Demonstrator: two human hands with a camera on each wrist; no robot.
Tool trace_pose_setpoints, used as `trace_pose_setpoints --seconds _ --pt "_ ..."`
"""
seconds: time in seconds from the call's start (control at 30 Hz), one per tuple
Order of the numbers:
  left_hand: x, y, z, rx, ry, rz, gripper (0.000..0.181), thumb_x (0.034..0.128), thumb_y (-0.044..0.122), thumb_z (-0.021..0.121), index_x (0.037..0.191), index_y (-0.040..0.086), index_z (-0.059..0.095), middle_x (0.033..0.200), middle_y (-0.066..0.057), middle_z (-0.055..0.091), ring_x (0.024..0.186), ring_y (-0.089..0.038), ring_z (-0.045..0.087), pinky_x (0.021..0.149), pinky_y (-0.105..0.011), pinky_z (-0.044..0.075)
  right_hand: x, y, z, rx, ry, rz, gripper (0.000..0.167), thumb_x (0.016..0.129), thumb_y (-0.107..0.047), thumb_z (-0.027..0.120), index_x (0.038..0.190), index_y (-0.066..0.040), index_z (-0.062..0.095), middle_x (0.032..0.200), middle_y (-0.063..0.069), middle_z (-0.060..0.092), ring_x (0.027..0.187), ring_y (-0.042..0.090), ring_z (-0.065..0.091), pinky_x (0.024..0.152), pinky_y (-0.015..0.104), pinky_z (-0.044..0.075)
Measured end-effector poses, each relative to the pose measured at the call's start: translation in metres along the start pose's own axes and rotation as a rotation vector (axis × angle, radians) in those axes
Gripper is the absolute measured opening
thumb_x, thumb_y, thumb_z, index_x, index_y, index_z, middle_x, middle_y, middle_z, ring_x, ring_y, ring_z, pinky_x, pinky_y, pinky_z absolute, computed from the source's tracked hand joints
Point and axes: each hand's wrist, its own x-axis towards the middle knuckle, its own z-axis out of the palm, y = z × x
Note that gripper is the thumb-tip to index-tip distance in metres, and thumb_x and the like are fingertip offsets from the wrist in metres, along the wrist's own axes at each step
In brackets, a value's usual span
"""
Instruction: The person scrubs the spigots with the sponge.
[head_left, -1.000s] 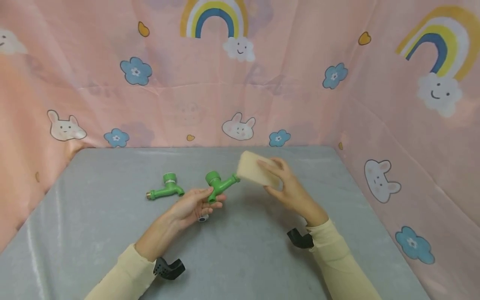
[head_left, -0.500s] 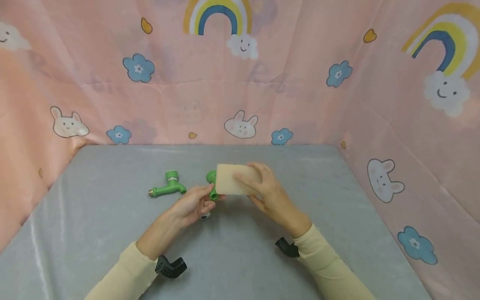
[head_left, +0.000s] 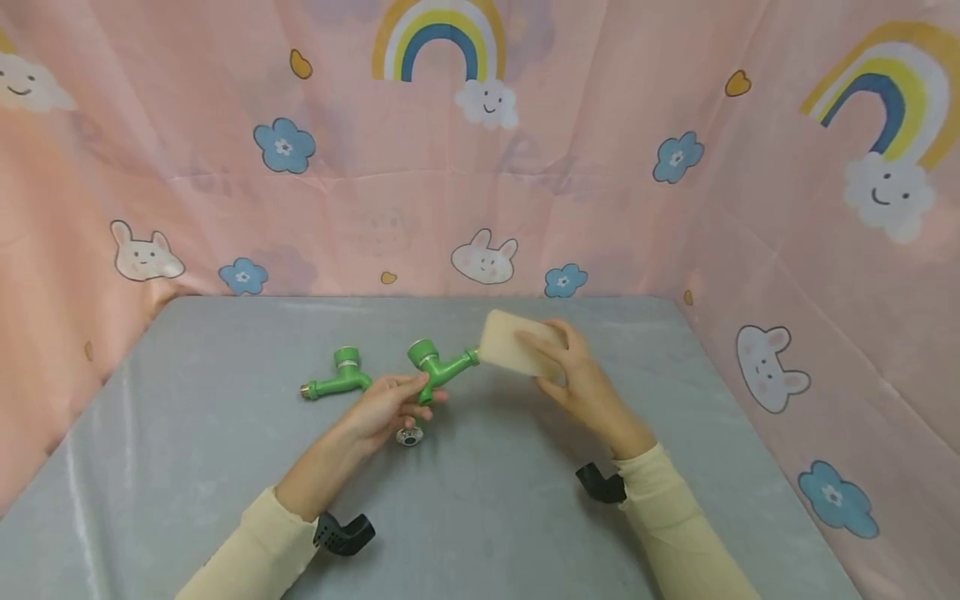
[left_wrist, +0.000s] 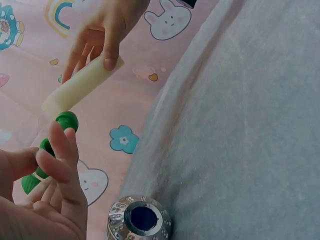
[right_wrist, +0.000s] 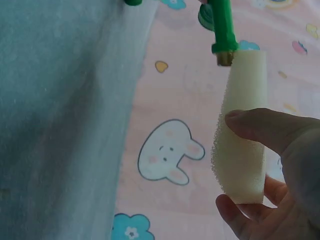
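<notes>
My left hand (head_left: 384, 410) pinches a green tap (head_left: 445, 370) by its spout, raised above the table, with its threaded end pointing right. In my right hand (head_left: 592, 392) is a pale cream sponge (head_left: 510, 343), held between thumb and fingers. One end of the sponge is at the tap's brass thread (right_wrist: 225, 58) in the right wrist view; whether they touch I cannot tell. A second green tap (head_left: 337, 383) lies on the table left of my left hand. Below that hand, a round chrome part (left_wrist: 140, 218) stands on the table, mostly hidden in the head view.
The grey cloth-covered table (head_left: 480, 517) ends at a pink printed curtain (head_left: 570, 192) behind and at both sides. Black curved camera mounts (head_left: 345, 533) stick out from both wrists.
The sponge passed leftward across the front of the held tap, covering much of it, then went back right to the tap's threaded end. My left hand has stayed nearly still.
</notes>
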Motion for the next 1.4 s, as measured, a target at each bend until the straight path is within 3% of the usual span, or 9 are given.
trace_pose_setpoints --seconds 0.17,0.23,0.47,0.67,0.87,0.97,1.07,1.27,1.4 --pt "0.001 -0.001 0.001 0.06 0.071 0.024 0.044 0.106 0.022 0.053 0.136 -0.01 0.054 0.094 0.005 0.079 0.062 0.0 0.062 0.052 -0.013 0.045 0.002 0.009 -0.007 0.014 0.007 0.04 0.063 0.083 0.006 0.078 0.141 -0.011 0.06 0.143 0.03 0.043 0.128 0.05 0.047 0.098 0.065 0.051" --pt "0.0 -0.001 0.002 0.105 0.072 0.038 0.042 0.1054 0.021 0.054 0.134 -0.01 0.056 0.098 -0.002 0.08 0.061 -0.001 0.062 0.053 -0.013 0.047 0.002 0.012 -0.008 0.017 0.011 0.049 0.064 0.082 0.005 0.078 0.141 -0.011 0.059 0.144 0.03 0.043 0.129 0.05 0.046 0.1 0.066 0.049" --pt "-0.001 -0.005 0.011 0.205 -0.013 0.056 0.04 0.1052 0.016 0.054 0.133 -0.013 0.056 0.115 -0.026 0.072 0.06 -0.002 0.065 0.055 -0.016 0.053 0.002 0.016 -0.005 0.003 0.009 0.05 0.064 0.082 0.004 0.079 0.141 -0.012 0.06 0.143 0.029 0.045 0.13 0.048 0.045 0.102 0.066 0.047" --pt "0.001 -0.011 0.016 0.228 -0.043 0.047 0.043 0.1055 0.012 0.052 0.136 -0.018 0.049 0.116 -0.033 0.069 0.06 -0.002 0.067 0.056 -0.017 0.057 0.002 0.015 -0.002 0.009 -0.013 0.054 0.064 0.082 0.002 0.08 0.142 -0.012 0.059 0.143 0.029 0.045 0.129 0.049 0.047 0.101 0.065 0.047" --pt "0.003 -0.015 0.014 0.169 -0.075 0.04 0.042 0.1082 0.016 0.047 0.134 -0.017 0.051 0.112 -0.026 0.073 0.063 -0.002 0.069 0.057 -0.015 0.056 0.0 -0.005 0.005 0.075 -0.054 -0.058 0.064 0.081 0.002 0.081 0.14 -0.011 0.06 0.14 0.027 0.048 0.124 0.045 0.053 0.098 0.059 0.052" --pt "0.003 -0.015 0.011 0.092 -0.103 0.021 0.045 0.1105 0.019 0.041 0.136 -0.017 0.049 0.1 -0.013 0.078 0.064 0.0 0.067 0.056 -0.012 0.053 -0.004 -0.021 0.009 0.091 -0.13 -0.133 0.067 0.081 0.001 0.082 0.142 -0.014 0.059 0.143 0.024 0.046 0.129 0.042 0.05 0.099 0.056 0.053" --pt "0.002 -0.013 0.009 0.026 -0.114 0.001 0.047 0.1115 0.021 0.037 0.138 -0.016 0.048 0.091 0.001 0.075 0.061 0.002 0.063 0.054 -0.01 0.049 -0.006 -0.029 0.013 0.038 -0.158 -0.178 0.07 0.08 0.002 0.082 0.142 -0.018 0.059 0.146 0.02 0.045 0.133 0.04 0.046 0.099 0.054 0.054" --pt "0.001 -0.005 0.006 -0.062 -0.113 -0.042 0.034 0.1112 0.024 0.038 0.113 -0.005 0.057 0.079 0.006 0.072 0.055 0.003 0.057 0.05 -0.01 0.045 -0.004 -0.019 0.01 -0.075 -0.038 -0.206 0.072 0.072 0.012 0.083 0.134 -0.019 0.066 0.14 0.021 0.05 0.131 0.041 0.048 0.102 0.055 0.052" --pt "0.0 -0.002 0.005 -0.101 -0.11 -0.062 0.036 0.1114 0.025 0.038 0.113 -0.006 0.056 0.078 0.006 0.073 0.053 0.003 0.056 0.048 -0.01 0.045 -0.002 -0.008 0.001 -0.122 0.036 -0.192 0.073 0.069 0.018 0.08 0.132 -0.017 0.067 0.139 0.023 0.051 0.13 0.042 0.047 0.099 0.056 0.053"
